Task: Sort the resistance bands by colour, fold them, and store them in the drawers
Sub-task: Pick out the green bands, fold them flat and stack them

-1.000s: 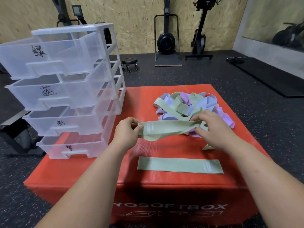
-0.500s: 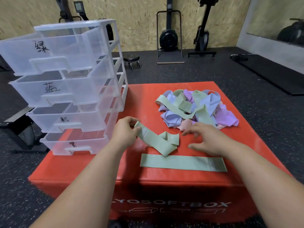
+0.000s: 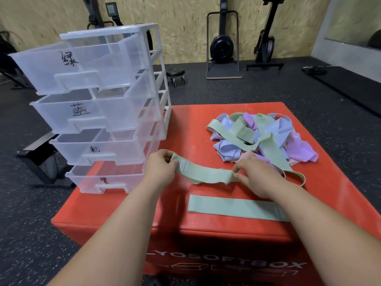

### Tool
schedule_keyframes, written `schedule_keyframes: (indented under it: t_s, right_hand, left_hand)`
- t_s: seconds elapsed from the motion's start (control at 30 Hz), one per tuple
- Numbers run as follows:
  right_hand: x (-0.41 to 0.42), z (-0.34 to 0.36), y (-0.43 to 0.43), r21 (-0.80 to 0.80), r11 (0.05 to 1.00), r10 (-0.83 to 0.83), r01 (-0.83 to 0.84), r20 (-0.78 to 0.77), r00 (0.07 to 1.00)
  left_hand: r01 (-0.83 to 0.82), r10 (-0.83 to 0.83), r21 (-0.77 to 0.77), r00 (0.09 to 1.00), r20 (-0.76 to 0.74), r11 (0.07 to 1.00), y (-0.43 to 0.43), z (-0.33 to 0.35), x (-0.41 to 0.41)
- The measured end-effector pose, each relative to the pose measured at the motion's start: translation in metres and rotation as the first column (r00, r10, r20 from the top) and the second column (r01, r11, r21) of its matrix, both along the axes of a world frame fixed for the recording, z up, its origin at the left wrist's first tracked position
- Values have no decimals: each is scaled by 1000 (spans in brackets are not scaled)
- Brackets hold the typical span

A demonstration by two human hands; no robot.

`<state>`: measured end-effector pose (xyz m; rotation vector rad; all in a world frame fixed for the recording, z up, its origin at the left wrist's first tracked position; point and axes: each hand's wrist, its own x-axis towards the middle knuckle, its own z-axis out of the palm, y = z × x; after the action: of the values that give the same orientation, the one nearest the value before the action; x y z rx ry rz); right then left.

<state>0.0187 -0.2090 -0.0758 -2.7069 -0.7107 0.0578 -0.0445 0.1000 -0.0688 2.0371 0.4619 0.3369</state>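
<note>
- The left hand [image 3: 159,169] pinches one end of a green band [image 3: 203,173] and the right hand [image 3: 257,176] pinches the other, the fingers of both curled onto it. The band sags between them, just above the middle of the box [image 3: 185,124].
- To fold it well, I judge it should first be drawn taut and flat (it looks rumpled near the right end), then brought end to end.
- A flat band [image 3: 233,207] lies along the front edge, and stacking squarely on it keeps the greens together.
- A loop from the pile [image 3: 261,137], toward the far right corner, trails by the right hand and could get dragged along.
- The drawers [image 3: 99,112] stand pulled open at the left edge.
</note>
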Motion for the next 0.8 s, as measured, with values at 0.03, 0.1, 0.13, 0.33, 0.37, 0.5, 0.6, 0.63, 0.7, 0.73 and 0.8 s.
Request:
schedule_keyframes:
  t_s: [0.03,0.1,0.13,0.33,0.37,0.5,0.6,0.63,0.7,0.73,0.8]
  right_hand:
    - [2,4,-2,64,998,-4,5,-12,1000]
    - [2,16,-6,258,965,-19,43,-96,995]
    - [2,23,-7,343,937,-19,72,-154,988]
    - [-5,34,-24,424,903,87,67,-333,939]
    - [-7,36,-28,433,899,102,62,-347,932]
    - [-15,46,-47,349,936,59,47,-288,956]
    - [-15,45,-56,310,944,-47,110,-205,978]
    - [-14,43,-58,306,942,-91,134,-148,985]
    - [-12,44,-59,311,935,-158,169,-62,986]
    - [-12,46,-59,323,930,-172,178,-47,984]
    - [-11,47,-60,364,911,-174,192,-82,981]
  left_hand:
    - [-4,4,-9,1000,0,1000,3,-1,1]
    - [-24,24,-17,1000,0,1000,8,-5,5]
    - [-32,32,-20,999,5,999,10,-7,7]
    - [-68,68,5,998,16,998,3,-5,5]
    - [-75,75,8,997,11,997,0,-3,3]
    - [-66,66,2,998,-5,998,-10,0,0]
    - [-46,46,-12,999,0,999,-9,-6,2]
    - [-49,49,-13,999,-3,999,-10,-7,3]
    - [-64,64,5,998,-13,998,-12,-7,3]
    - [-71,71,17,997,-13,997,-14,-6,3]
    - [-76,76,32,997,-17,997,-17,-6,3]
